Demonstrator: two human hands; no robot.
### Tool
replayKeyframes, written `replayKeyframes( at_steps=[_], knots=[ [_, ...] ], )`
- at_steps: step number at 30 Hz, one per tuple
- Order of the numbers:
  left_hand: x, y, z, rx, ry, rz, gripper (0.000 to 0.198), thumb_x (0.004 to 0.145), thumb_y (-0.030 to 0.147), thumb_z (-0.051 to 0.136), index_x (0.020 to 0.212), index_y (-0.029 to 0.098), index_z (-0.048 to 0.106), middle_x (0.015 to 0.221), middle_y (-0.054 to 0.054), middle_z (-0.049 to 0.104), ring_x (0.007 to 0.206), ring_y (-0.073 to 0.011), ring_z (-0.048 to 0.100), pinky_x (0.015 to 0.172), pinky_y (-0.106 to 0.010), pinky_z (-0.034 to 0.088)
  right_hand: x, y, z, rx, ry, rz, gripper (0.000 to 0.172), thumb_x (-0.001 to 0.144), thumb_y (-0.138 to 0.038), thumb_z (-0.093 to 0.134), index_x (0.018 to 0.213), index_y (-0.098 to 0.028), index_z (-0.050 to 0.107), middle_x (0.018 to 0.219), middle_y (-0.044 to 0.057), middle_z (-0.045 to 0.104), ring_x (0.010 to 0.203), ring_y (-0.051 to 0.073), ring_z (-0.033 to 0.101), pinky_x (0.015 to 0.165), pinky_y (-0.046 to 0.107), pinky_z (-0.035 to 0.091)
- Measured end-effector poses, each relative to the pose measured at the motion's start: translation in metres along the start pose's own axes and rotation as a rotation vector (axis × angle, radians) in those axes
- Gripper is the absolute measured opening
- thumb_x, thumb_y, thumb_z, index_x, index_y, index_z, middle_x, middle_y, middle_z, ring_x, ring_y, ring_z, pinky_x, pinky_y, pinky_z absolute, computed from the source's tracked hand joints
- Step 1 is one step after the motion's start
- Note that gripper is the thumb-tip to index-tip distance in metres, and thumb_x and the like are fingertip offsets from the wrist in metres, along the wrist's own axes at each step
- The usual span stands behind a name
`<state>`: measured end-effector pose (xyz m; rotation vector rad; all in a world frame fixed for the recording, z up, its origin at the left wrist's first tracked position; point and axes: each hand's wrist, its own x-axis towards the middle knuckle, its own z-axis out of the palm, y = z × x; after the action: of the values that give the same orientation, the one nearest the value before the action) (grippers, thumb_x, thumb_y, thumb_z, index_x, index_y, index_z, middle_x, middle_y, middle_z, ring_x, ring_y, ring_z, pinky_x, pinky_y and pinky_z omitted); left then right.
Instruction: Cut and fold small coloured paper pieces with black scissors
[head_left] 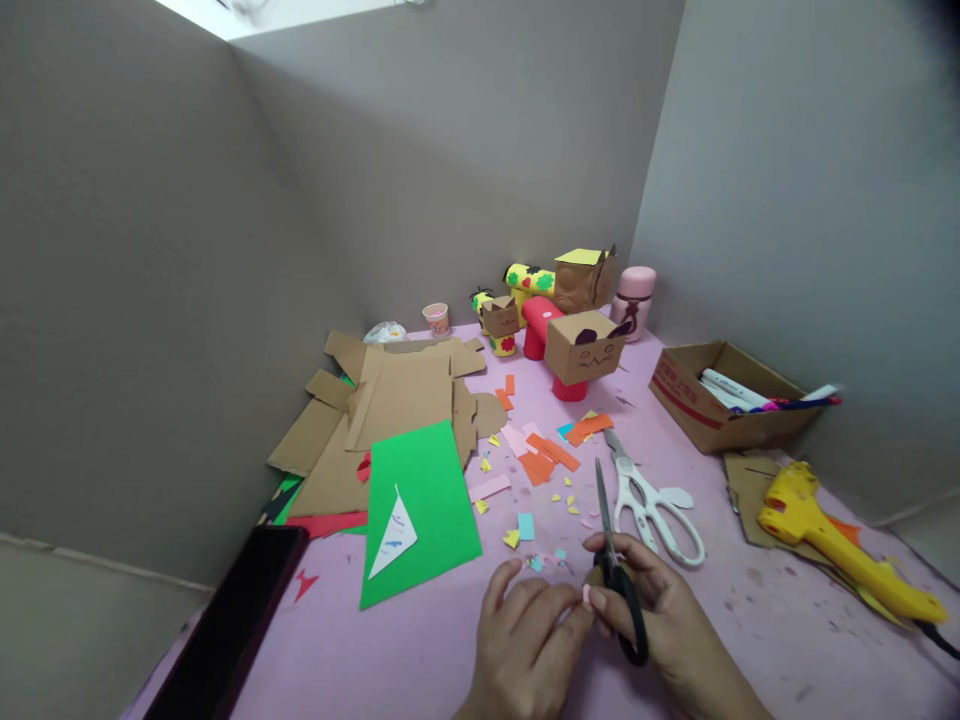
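Observation:
My right hand (660, 620) is closed around a pair of black-handled scissors (628, 612), whose blades point away from me and upward. Between the fingertips of my left hand (529, 635) and my right thumb is a small pink piece of paper (586, 595). The left fingers are bent together at it, and the two hands touch or nearly touch there. Just beyond them lie tiny pink and blue paper scraps (546, 562). White-handled scissors (652, 505) rest on the table near my right hand.
A green sheet (420, 500) with a white paper triangle (394, 540) lies left, before flattened cardboard (405, 395). Cardboard-headed animal figures (585, 350) stand behind orange strips (551, 450). Rightward are a box of pens (690, 400) and a yellow glue gun (847, 550); a phone (232, 620) lies left.

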<state>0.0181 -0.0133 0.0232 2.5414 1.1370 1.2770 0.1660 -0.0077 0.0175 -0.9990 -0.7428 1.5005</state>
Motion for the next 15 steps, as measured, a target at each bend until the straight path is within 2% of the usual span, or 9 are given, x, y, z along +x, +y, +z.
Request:
replayKeyframes(
  at_steps=[2,4,7,10,12,15],
  knots=[
    [0.000,0.000,0.002,-0.053,0.013,-0.058,0.024,0.083,0.007,0.055,0.088,0.025,0.069,0.079,-0.004,0.076,0.072,-0.0186,0.065,0.095,-0.039,0.033,-0.001,0.000,0.001,-0.006,0.018,-0.011,0.035,0.058,-0.014,0.084,0.086,-0.021,0.065,0.054,-0.008,0.060,0.049,0.009,0.049,0.050,0.019,0.037],
    [0.000,-0.001,0.004,-0.198,0.017,-0.184,0.017,0.078,0.010,0.061,0.084,0.024,0.068,0.079,-0.005,0.074,0.073,-0.0198,0.064,0.091,-0.039,0.038,-0.002,0.000,0.002,-0.031,0.042,-0.039,0.035,0.058,-0.016,0.084,0.087,-0.021,0.066,0.056,-0.007,0.061,0.051,0.010,0.052,0.052,0.020,0.039],
    [0.000,-0.005,0.010,-0.524,0.006,-0.529,0.009,0.075,0.023,0.067,0.083,0.020,0.066,0.078,-0.007,0.070,0.072,-0.0206,0.062,0.071,-0.031,0.047,-0.003,0.000,0.004,-0.071,0.062,-0.075,0.032,0.061,-0.022,0.083,0.088,-0.020,0.066,0.057,-0.005,0.062,0.052,0.011,0.054,0.052,0.021,0.039],
    [-0.002,-0.009,0.018,-0.792,-0.027,-0.819,0.019,0.072,0.035,0.071,0.080,0.017,0.068,0.073,-0.006,0.069,0.067,-0.0185,0.060,0.063,-0.026,0.046,-0.004,-0.001,0.005,-0.073,0.054,-0.057,0.035,0.059,-0.025,0.084,0.088,-0.020,0.066,0.055,-0.006,0.061,0.049,0.010,0.052,0.048,0.020,0.038],
    [-0.003,-0.011,0.021,-0.900,-0.047,-0.901,0.022,0.070,0.037,0.073,0.078,0.017,0.070,0.073,-0.005,0.069,0.067,-0.0177,0.059,0.064,-0.026,0.046,-0.004,-0.002,0.005,-0.066,0.045,-0.039,0.036,0.058,-0.027,0.085,0.088,-0.020,0.066,0.054,-0.006,0.061,0.046,0.009,0.050,0.046,0.019,0.037],
    [-0.001,-0.009,0.021,-0.979,-0.057,-0.947,0.020,0.070,0.036,0.073,0.078,0.018,0.072,0.074,-0.005,0.070,0.068,-0.0176,0.060,0.064,-0.025,0.046,-0.003,-0.002,0.003,-0.071,0.049,-0.035,0.037,0.059,-0.028,0.085,0.089,-0.020,0.065,0.054,-0.006,0.061,0.046,0.010,0.050,0.045,0.020,0.038]
  ],
)
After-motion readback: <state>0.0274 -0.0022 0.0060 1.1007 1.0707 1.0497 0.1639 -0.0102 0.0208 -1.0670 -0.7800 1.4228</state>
